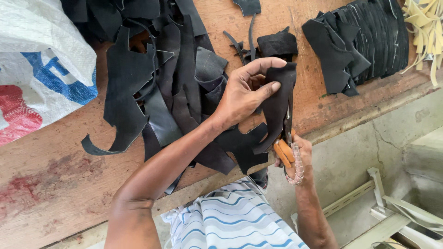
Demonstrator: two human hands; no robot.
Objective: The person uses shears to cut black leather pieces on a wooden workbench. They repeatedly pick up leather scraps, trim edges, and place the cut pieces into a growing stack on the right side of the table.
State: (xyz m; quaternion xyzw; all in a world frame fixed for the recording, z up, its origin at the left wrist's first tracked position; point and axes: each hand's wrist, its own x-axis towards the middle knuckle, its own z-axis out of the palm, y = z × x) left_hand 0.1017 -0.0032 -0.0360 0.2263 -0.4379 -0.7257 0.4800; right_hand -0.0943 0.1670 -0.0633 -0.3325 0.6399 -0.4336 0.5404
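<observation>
L hand: fingers clamped on a black piece, thumb on its front, index curled over the top edge; held up above the bench, approx centre frame.
R hand: closed round the scissors grips, at 5 o'clock from L hand, just off the bench edge.
Scissors: orange handle w/ a pale cord-wrapped loop; blades point up toward 12, running along the R side of the piece. Blades mostly hidden by the piece, can't tell how far apart they stand.
Piece: dark, long, curved, hangs down from L fingers to the scissors handles; lower end touches R hand area.
Hands: near each other, L above, R below, joined by the piece.
Scrap pile: black offcuts, irregular shapes, spread on the bench at 9–11 o'clock from L hand; some pass under the forearm.
Stack: cut black pieces, neatly overlapped, at 2 o'clock, well apart from hands.
Strips: pale yellow, at far 2 o'clock, just beside the stack.
Sack: white woven, blue and red print, at 9–10 o'clock, on the bench.
Bench: brown wood, reddish stains at 8 o'clock.
Shirt: striped white-blue, at 6 o'clock.
Floor: grey concrete, at 4 o'clock, w/ pale frame parts on it.
</observation>
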